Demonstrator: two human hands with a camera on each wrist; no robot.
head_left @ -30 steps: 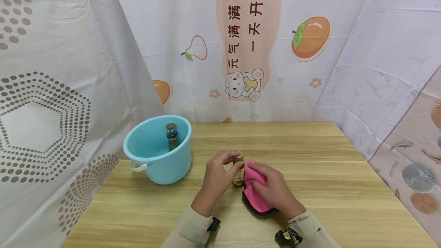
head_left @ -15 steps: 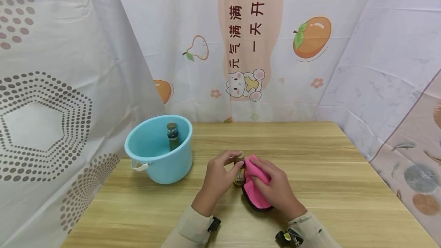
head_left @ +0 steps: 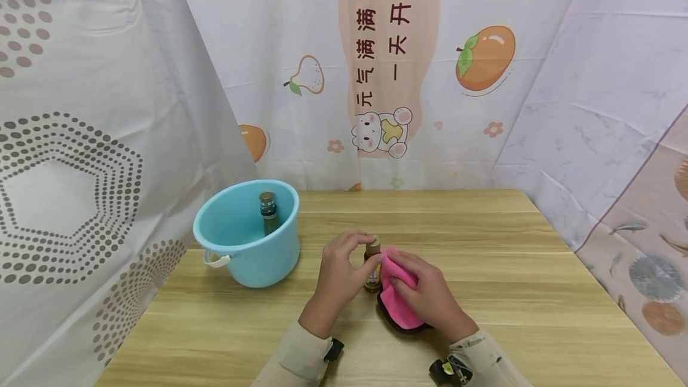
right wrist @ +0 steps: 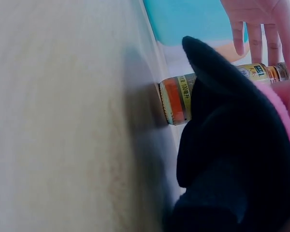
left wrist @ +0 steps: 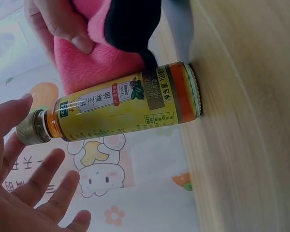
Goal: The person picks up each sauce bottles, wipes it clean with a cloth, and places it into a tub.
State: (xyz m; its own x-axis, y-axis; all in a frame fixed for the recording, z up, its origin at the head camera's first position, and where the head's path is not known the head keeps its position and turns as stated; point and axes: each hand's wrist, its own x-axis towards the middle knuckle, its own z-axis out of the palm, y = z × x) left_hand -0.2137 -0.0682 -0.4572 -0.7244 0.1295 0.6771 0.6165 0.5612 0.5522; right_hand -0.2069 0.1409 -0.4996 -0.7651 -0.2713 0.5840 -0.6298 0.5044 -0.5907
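Note:
A small sesame oil bottle point(left wrist: 121, 104) with a yellow label and gold cap point(left wrist: 33, 129) stands upright on the wooden table. My left hand point(head_left: 335, 272) pinches it at the cap between thumb and forefinger, the other fingers spread apart in the left wrist view. From the right, my right hand point(head_left: 432, 294) grips a bunched cloth point(head_left: 400, 310), pink on one side and black on the other. The cloth lies against the bottle's side, and its black face hides part of the label in the right wrist view.
A light blue bucket point(head_left: 252, 264) with a white handle point(head_left: 217, 260) stands at the table's left. Inside it leans a dark green bottle point(head_left: 269, 214) with a brownish cap. Printed curtains point(head_left: 301, 136) hang behind and beside the wooden table point(head_left: 484, 243).
The cloth in my right hand has gone up a little along the bottle and then slightly back down. My left fingers have shifted slightly upward at the cap, which now shows more.

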